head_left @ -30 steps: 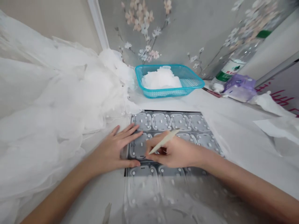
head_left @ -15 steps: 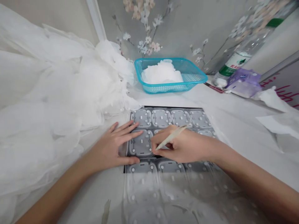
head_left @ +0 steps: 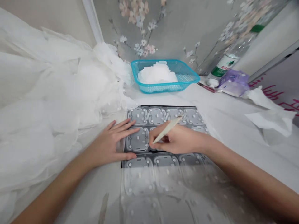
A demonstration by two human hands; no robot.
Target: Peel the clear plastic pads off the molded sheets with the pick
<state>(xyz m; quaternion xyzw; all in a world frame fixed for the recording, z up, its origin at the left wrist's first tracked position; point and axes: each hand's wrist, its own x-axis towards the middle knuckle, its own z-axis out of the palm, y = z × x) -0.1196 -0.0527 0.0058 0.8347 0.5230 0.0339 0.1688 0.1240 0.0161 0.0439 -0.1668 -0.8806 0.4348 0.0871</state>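
My left hand [head_left: 112,143] lies flat with fingers spread, its fingertips on the left edge of a translucent sheet [head_left: 137,139] moulded into rows of rounded-square panels with white dots. A dark backing shows beneath part of this sheet. Between the thumb and fingers of my right hand [head_left: 170,138] is a slim, pale, pen-shaped tool [head_left: 167,129], slanting with its top end up to the right. Its lower tip is hidden by my fingers, so I cannot tell its exact kind. That hand rests on the second row of panels, right of the left hand.
A large heap of white translucent pieces [head_left: 53,102] covers the left side. Behind the sheet stands a blue basket [head_left: 161,88] with similar white pieces. At the back right are a plastic bottle [head_left: 224,65], a purple packet [head_left: 233,82] and crumpled white paper [head_left: 272,121].
The whole view has shifted slightly, with the background moving left. Both hands keep nearly the same places on the sheet, and the pale tool stays in my right hand.
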